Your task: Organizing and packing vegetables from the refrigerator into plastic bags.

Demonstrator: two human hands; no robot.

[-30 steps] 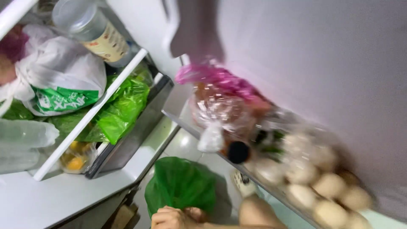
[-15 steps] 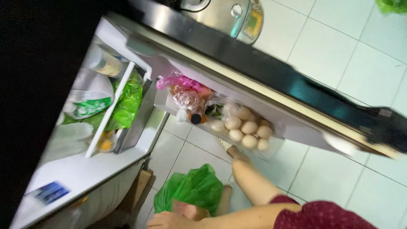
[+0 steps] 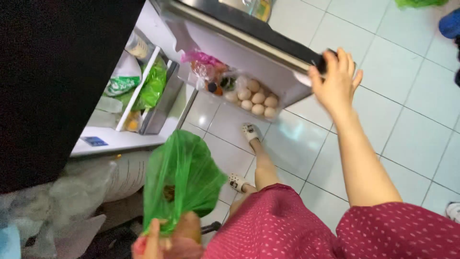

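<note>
My left hand [image 3: 167, 240] grips the bunched neck of a green plastic bag [image 3: 179, 180] low in the view, in front of the open fridge. My right hand [image 3: 335, 81] rests on the outer edge of the open fridge door [image 3: 268, 62], fingers spread against it. The door shelf holds several pale eggs [image 3: 256, 98], a pink plastic bag [image 3: 201, 60] and small bottles. Inside the fridge [image 3: 143, 96] sit green bags and a white bag on the shelves.
My legs in light sandals [image 3: 251, 132] stand on the white tiled floor [image 3: 407, 129]. A dark fridge side [image 3: 57, 86] fills the left. Clear plastic bags [image 3: 57, 201] lie at lower left. Another green bag [image 3: 419, 3] and a blue object [image 3: 450, 24] are at the top right.
The view has pulled back from the fridge. My right hand has come up onto the door edge, and the green bag has risen in my left hand.
</note>
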